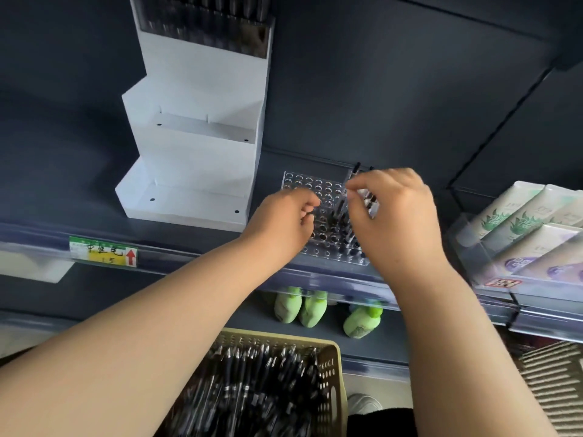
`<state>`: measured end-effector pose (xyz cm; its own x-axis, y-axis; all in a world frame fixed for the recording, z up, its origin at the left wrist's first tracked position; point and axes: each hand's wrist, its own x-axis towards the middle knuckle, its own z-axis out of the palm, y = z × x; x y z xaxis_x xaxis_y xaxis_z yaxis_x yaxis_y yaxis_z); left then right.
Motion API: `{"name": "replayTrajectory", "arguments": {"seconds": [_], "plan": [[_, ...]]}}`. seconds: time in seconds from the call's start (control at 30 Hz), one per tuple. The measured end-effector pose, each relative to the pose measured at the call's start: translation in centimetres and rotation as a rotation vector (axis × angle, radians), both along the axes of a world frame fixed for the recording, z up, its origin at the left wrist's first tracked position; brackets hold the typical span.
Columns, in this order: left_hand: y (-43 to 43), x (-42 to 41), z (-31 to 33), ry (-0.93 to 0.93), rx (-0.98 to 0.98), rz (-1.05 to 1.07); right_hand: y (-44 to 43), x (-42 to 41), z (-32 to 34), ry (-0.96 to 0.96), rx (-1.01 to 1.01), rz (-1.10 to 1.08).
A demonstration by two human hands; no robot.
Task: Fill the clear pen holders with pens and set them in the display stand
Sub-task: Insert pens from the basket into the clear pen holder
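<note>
A clear pen holder (315,197), drilled with rows of round holes, is seen lying on the dark shelf (410,121) just right of the white display stand (192,146); only its right-hand holes are filled with pens (342,222), the left rows being empty. The right hand (394,216) is held over the filled side, its grip pinched together on one pen (356,171) whose dark end is seen above the fingers; the left hand (284,222) is curled over the middle of the holder, and it cannot be told whether anything is held in it. The stand's top tier is already stocked, while its two lower tiers are bare; a basket (331,373) of loose pens is placed below the shelf.

Several slips can be expected from here; a pen may be lowered off-centre and caught on a hole's rim, since the holes are close-set; the light holder may be nudged toward the shelf edge by either wrist; neighbouring pens may be tipped by the fingers, as they stand tight together.
</note>
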<state>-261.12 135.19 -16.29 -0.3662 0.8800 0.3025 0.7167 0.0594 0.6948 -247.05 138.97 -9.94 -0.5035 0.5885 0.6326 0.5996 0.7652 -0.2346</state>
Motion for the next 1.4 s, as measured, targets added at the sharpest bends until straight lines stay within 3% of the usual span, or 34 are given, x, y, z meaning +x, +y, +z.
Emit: {"name": "replayTrajectory", "arguments": {"seconds": [0.2,0.33,0.5,0.63,0.87,1.13,1.4], "plan": [[-5.6,0.0,-1.3,0.131,-0.151,-0.051,-5.5,0.7,-5.1,-0.223,-0.108,0.142],[-9.5,0.8,-4.3,0.180,-0.388,-0.103,-8.8,1.7,-10.5,-0.527,-0.383,0.123],[-13.7,1.4,-8.5,0.292,-0.688,-0.131,-11.1,3.4,-15.5,-0.773,-0.762,-0.045],[-16.5,1.9,-11.3,0.286,-0.880,-0.107,-11.8,5.0,-17.6,-0.915,-0.906,-0.100],[-18.2,1.7,-13.8,0.299,-1.029,-0.167,-12.7,4.8,-18.7,-1.004,-0.837,-0.067],[-18.0,2.1,-14.5,0.431,-1.012,-0.446,-13.6,3.2,-20.6,-1.160,-0.629,0.072],[-16.8,2.6,-15.9,0.596,-0.933,-0.507,-13.2,2.3,-21.6,-1.147,-0.500,0.109]]}}
